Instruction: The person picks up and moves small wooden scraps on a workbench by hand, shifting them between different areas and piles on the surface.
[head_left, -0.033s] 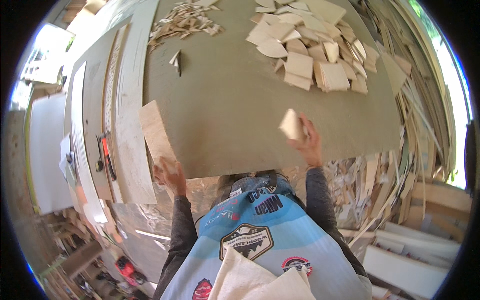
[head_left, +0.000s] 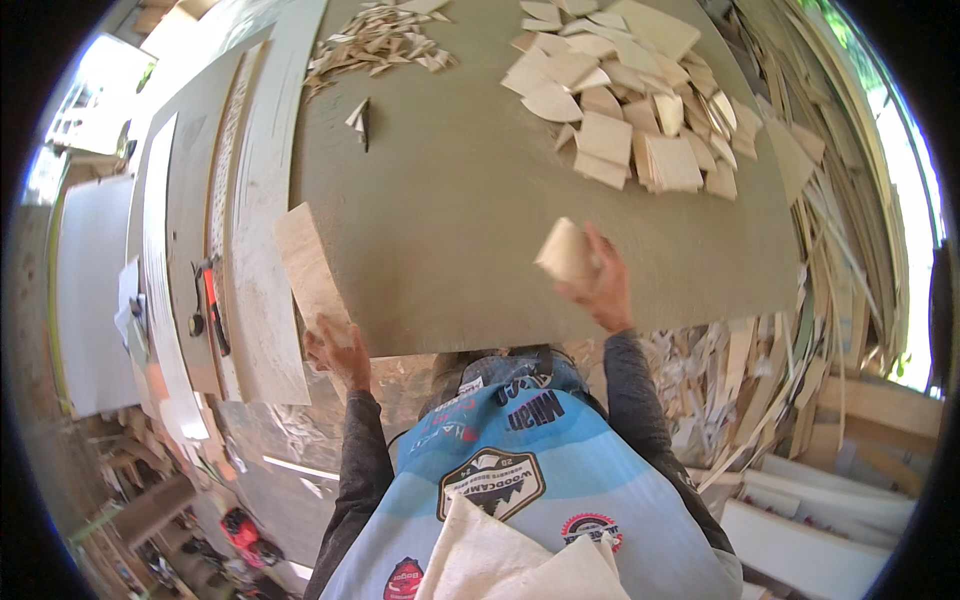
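Note:
My left hand (head_left: 340, 354) is closed round the near end of a flat wooden strip (head_left: 313, 262), which lies over the left part of the grey-green tabletop (head_left: 430, 220) and points away from me. In my right hand (head_left: 604, 286) is a small pale wood piece (head_left: 565, 252), slightly smeared by motion and held just above or on the table; I cannot tell which. Beyond the right hand lies a heap of cut wood pieces (head_left: 605, 135), some with curved edges. At the far left of the table sits a pile of thin wood slivers (head_left: 385, 45).
A few slivers (head_left: 358, 118) lie alone on the table. Long boards (head_left: 260, 200) run along the left, with an orange and black tool (head_left: 215, 312) on them. Stacked strips and offcuts (head_left: 835, 200) crowd the right side. A white box (head_left: 800, 545) stands at lower right.
My right hand has shifted a little to the left with the wood piece. The left hand keeps its hold on the strip. The view has tilted slightly.

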